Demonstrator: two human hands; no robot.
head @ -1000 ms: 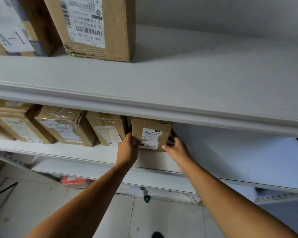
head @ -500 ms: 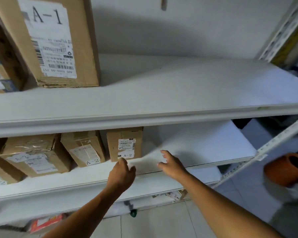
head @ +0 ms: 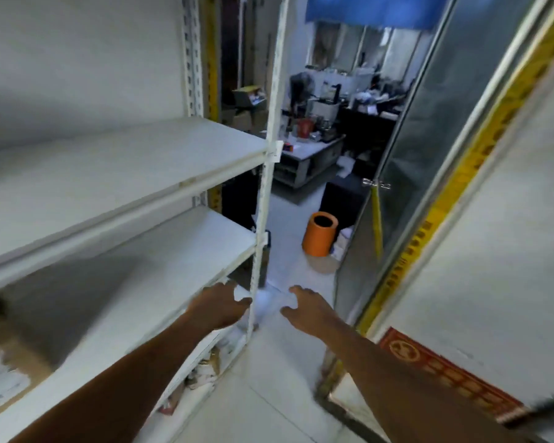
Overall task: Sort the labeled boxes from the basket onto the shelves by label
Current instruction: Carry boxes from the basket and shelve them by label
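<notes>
Hands are hanging empty in front of the shelves point(head: 147, 174), left hand point(head: 219, 310) and right hand point(head: 307, 310) both with fingers spread loose and gripping nothing, likely because the person is heading for another box. Half a second ago they were hovering just beside the A-2 box; now the view is swinging right (basket not showing), leaving one labeled box point(head: 4, 375) at the lower left edge.

White shelves point(head: 141, 174), an orange bin point(head: 320, 234), yellow-striped door frame point(head: 454, 187).

White shelves point(head: 147, 174); labeled box point(head: 4, 378) on lower shelf, far left.
</notes>
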